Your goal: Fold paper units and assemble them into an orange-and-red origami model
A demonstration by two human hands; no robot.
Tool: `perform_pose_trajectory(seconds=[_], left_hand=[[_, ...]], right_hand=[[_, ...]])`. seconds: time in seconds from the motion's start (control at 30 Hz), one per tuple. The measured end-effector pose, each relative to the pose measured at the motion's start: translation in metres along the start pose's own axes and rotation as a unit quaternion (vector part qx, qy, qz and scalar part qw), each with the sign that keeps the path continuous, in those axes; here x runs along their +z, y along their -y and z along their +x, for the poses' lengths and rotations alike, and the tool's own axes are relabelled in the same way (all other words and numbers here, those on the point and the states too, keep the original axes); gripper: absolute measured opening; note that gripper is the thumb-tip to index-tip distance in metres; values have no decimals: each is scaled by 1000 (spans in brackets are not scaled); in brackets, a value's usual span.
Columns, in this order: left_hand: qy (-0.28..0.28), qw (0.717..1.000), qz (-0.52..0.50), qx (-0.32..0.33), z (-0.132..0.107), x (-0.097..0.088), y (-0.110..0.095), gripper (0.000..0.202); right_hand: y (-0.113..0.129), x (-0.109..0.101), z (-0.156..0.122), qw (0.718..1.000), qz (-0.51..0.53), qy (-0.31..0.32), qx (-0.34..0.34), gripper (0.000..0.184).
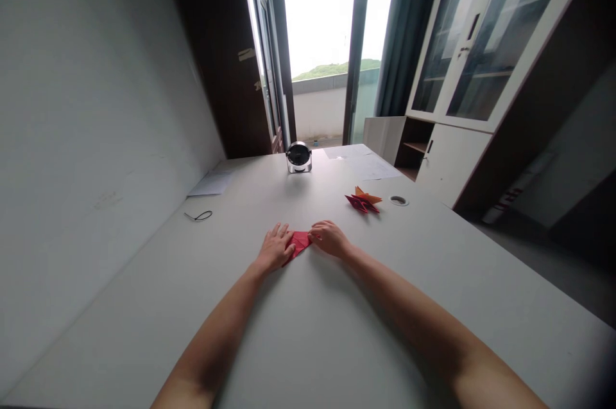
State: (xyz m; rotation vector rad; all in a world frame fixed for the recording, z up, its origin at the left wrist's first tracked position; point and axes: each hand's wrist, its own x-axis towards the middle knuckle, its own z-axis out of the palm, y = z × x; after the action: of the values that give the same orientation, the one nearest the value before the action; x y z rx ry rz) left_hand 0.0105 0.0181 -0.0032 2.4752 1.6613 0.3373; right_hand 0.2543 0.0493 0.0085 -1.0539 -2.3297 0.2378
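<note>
A piece of folded red paper lies on the white table between my two hands. My left hand rests on its left part, fingers stretched out and lying flat. At the paper's right end, my right hand has its fingers curled and pinched on the edge. The underside of the paper and part of its left side are hidden by my left hand. Beyond my right hand sit folded paper figures, a red one and an orange one, close against each other.
A round black device on a metal stand stands toward the table's far end. White sheets lie at the far right, another sheet by the left wall. A black cable loop lies left; a round cable hole is right.
</note>
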Motion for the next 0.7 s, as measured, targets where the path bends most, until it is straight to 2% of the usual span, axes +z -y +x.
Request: perform_pose_trajectory(seconds=[0.1, 0.23, 0.47, 0.57, 0.7], left_hand=[[0, 1000, 0, -10, 1, 1, 2, 52], [-3, 1000, -5, -19, 0, 1, 5, 52], [-19, 999, -11, -30, 0, 0, 7, 49], [-8, 999, -10, -35, -1, -1, 6, 50], [4, 1000, -13, -15, -1, -1, 4, 50]], right_hand=[[-6, -3, 0, 1000, -28, -1, -10, 33], [-14, -6, -1, 999, -37, -12, 12, 38], [-30, -11, -6, 998, -32, -22, 52, 35], [-29, -9, -6, 998, -32, -23, 44, 28], [-14, -1, -4, 1000, -16, -5, 0, 22]])
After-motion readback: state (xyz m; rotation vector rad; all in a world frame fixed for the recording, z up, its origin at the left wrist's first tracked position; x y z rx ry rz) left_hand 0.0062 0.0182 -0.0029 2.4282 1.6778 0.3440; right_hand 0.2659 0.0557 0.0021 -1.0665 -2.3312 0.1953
